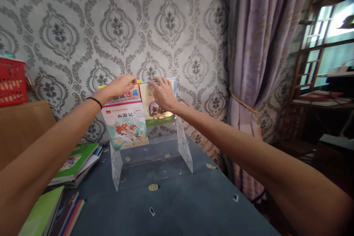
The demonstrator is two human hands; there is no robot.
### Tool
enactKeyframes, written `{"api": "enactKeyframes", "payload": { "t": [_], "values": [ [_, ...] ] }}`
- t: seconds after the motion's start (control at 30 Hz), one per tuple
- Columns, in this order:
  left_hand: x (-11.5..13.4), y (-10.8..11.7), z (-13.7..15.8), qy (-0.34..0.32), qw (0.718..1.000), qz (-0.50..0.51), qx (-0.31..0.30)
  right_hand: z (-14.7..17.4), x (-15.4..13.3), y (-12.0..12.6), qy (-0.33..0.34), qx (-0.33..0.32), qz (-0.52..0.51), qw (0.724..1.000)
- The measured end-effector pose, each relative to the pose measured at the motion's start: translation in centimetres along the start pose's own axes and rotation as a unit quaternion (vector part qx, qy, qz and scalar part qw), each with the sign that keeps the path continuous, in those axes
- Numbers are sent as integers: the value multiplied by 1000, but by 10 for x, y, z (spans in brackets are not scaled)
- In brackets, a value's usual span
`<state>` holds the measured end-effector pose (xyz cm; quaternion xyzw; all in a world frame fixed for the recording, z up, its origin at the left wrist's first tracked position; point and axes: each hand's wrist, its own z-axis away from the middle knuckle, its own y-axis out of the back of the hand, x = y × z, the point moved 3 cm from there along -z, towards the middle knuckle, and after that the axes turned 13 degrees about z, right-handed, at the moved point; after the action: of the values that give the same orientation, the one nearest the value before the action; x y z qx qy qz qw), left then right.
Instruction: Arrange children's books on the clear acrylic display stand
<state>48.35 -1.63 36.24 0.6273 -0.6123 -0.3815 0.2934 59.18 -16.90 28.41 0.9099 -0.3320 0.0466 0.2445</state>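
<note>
A clear tiered display stand (184, 146) stands on the table with books leaning on its upper tiers. My right hand (165, 95) curls its fingers over the top edge of a cream picture book (157, 120) with a green lower band, on the stand's upper right. To its left, my left hand (123, 85) bends its fingers over the top of the books at the back left, near a book with large colourful characters (129, 96). A book with a red-caped figure on its cover (126, 127) leans on the tier in front. The fingertips of both hands are partly hidden.
Stacks of books lie at the table's left, one with a green cover (76, 160), another light green (44, 210). A red basket (12, 81) rests on a wooden box (26, 129). A purple curtain (254, 51) hangs at the right, beyond the blue table (177, 206).
</note>
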Motion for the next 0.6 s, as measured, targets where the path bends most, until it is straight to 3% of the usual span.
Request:
{"api": "enactKeyframes", "payload": {
  "t": [0.2, 0.43, 0.6],
  "values": [
    [2, -2, -4, -28, 999, 6, 36, -3, -5, 3, 3, -7, -3, 1000],
    [-4, -2, -5, -45, 999, -8, 26, -22, -28, 7, 44, -15, -1, 999],
    [-12, 19, 10, -40, 998, 38, 38, -25, -30, 2, 46, -6, 1, 999]
  ]
}}
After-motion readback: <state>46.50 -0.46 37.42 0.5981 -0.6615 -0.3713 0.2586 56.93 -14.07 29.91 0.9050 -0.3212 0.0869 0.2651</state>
